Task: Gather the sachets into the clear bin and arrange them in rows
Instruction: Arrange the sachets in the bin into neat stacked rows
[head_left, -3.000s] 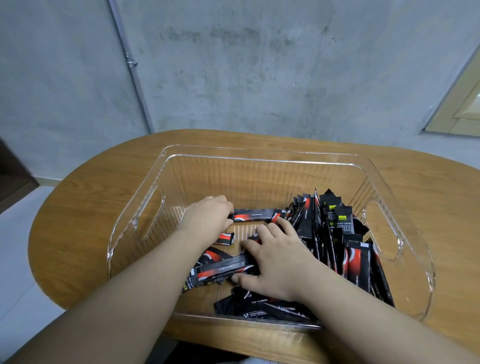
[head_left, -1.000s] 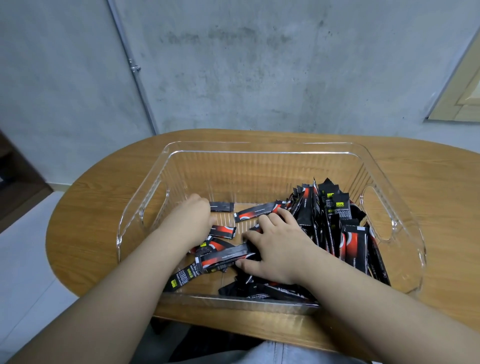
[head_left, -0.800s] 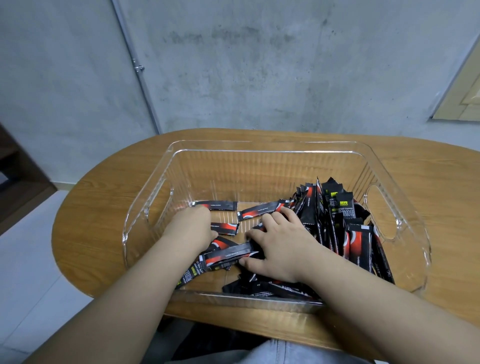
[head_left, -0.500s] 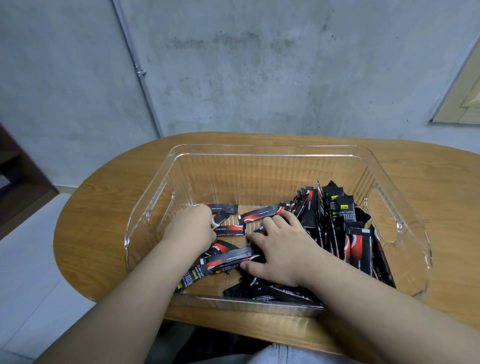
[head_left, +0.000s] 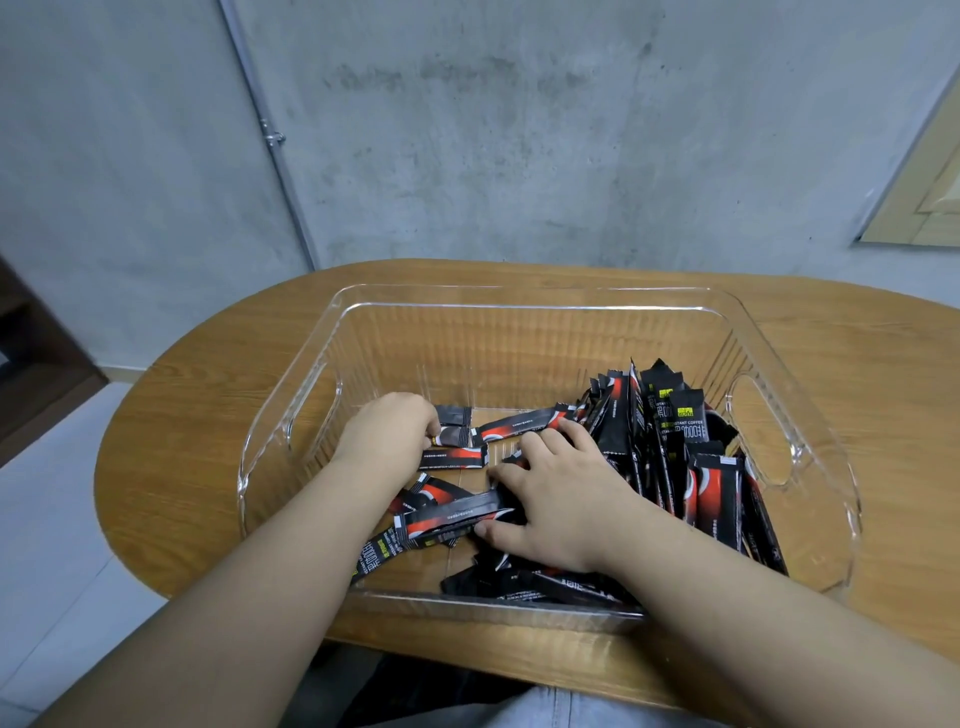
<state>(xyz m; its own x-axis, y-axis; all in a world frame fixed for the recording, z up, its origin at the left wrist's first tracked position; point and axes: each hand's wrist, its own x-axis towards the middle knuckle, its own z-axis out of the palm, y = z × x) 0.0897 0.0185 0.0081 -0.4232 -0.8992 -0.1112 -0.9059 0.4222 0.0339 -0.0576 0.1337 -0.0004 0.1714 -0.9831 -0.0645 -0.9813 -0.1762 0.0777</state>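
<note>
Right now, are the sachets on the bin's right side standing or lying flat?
Standing: the right-side sachets stand on end in the clear bin.

Black-red sachets (head_left: 714, 491) upright at right of clear bin (head_left: 519, 306); others loose

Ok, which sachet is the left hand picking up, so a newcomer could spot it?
Start at the clear plastic bin on the oval wooden table and look at its bare left half. The left hand pinches the end of a dark brownish sachet there. Unlike the black-and-red sachets standing packed at the right, it lies flat, with no red showing.
</note>
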